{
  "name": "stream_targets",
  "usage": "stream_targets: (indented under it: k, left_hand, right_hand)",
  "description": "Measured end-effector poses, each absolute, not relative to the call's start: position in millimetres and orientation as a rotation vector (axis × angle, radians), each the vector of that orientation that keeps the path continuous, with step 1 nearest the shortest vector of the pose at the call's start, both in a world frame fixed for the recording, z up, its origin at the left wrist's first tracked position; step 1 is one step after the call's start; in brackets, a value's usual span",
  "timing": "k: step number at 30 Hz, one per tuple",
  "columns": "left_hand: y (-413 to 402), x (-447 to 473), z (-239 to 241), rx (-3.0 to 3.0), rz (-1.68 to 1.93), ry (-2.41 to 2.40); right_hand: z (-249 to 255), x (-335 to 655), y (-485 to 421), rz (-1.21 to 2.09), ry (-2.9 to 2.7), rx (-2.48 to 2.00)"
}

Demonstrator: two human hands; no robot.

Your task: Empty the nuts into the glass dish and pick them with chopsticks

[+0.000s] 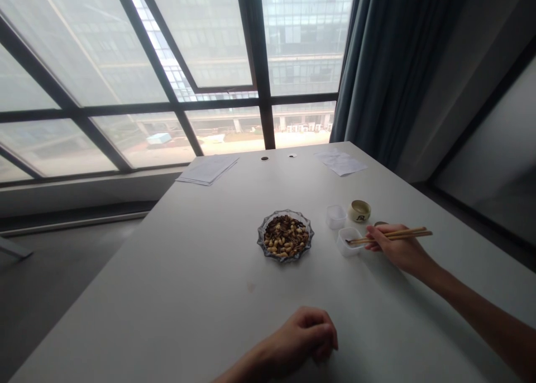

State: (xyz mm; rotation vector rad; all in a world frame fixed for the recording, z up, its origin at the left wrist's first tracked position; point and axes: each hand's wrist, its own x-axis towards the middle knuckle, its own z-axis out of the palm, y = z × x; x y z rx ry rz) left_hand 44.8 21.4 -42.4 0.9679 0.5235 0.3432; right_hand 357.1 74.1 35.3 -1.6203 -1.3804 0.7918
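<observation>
My right hand (389, 248) is closed around a pair of wooden chopsticks (404, 234). Their tips point left, over the nearer translucent plastic box (347, 250); a small dark bit shows at the tips, too small to name for sure. A second translucent box (335, 217) stands just behind it. My left hand (307, 335) is curled by the near edge, with nothing visible in its fingers. Left of the boxes sits a scalloped glass bowl (263, 242) of peanuts and dark striped seeds, apart from both hands.
Behind my right hand is a round cream cup (359, 211) with a dark mark, and a small round object (381, 224) is partly hidden by the hand. Papers (207, 170) and another sheet (341, 162) lie at the far end of the white table (188, 282), beside windows and a curtain.
</observation>
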Motion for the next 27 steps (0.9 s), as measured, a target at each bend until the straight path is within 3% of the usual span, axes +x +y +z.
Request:
stream_targets:
  k: [9,17,22,27]
  left_hand:
    - [21,46,-41,0.960,0.360,0.525]
    - [21,47,-40,0.959,0.372,0.531]
    - [18,52,-40,0.911,0.441,0.547]
    - [7,65,-16,0.712,0.806,0.570]
  right_hand:
    - [82,352,74,0.593,-1.176,-1.441]
    - [71,342,123,0.605,-1.207,-1.379]
    - [69,310,82,0.590,-1.156,-1.209]
    - [47,260,18,0.780,-1.181,-0.992]
